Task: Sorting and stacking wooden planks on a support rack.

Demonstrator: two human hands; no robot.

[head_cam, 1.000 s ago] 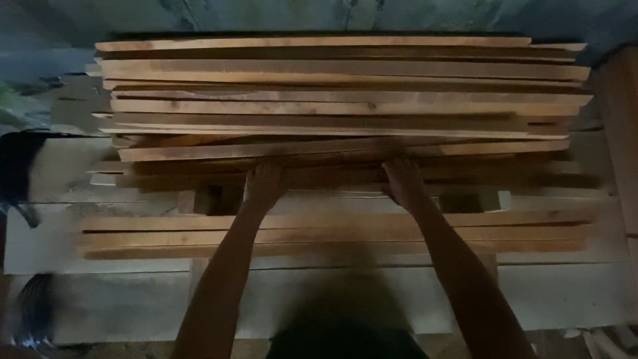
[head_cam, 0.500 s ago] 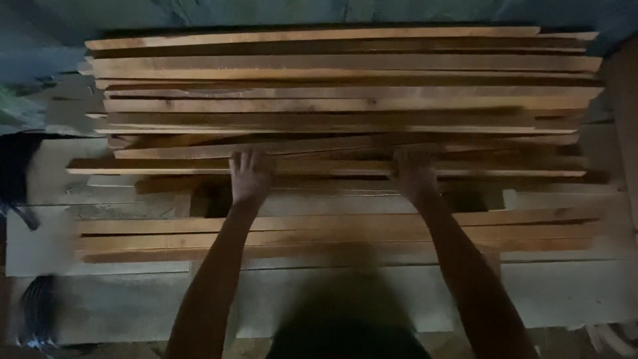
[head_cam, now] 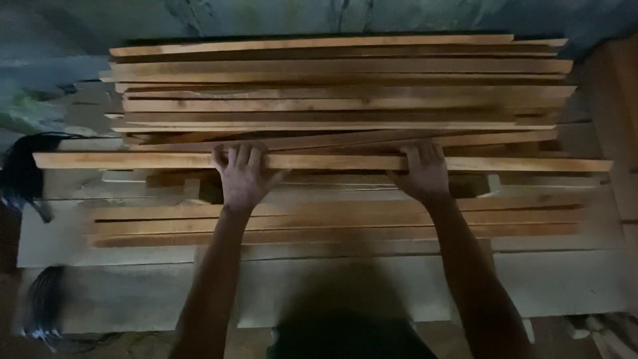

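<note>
No packages, labels, signs or screens show here — only bare, unmarked wood throughout.

The long slat (head_cam: 319, 161) under both hands is warm orange-brown — as is the stack of slats (head_cam: 339, 86) behind it. The boards (head_cam: 332, 223) nearer the person are a duller brown, on a pale grey bench (head_cam: 565, 279). The wall (head_cam: 266, 16) is mottled blue-green — patchy.

The scene is dim, with warm light falling on the wooden slats (head_cam: 332, 100) at the far side. A dark shadow covers the near middle of the workbench (head_cam: 565, 286). The picture is soft and slightly blurred, and the corners are murky.
</note>
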